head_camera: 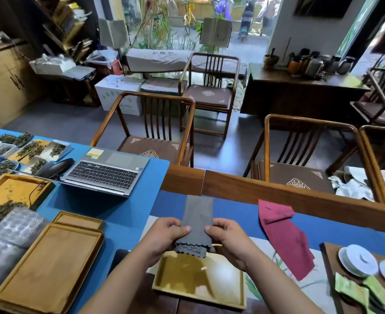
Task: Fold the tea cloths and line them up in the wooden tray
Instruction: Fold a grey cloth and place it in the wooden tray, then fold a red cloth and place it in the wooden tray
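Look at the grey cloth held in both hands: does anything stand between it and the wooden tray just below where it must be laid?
Nothing visible does. The grey cloth hangs from the left hand and right hand, its scalloped end just above the wooden tray, whose floor shows bare. The red cloth lies off to the right, clear of the path.

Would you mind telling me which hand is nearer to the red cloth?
Right. The right hand holds the right edge of the grey cloth, with the red cloth lying just beyond it on the table. The left hand holds the grey cloth's far edge, farther from the red one.
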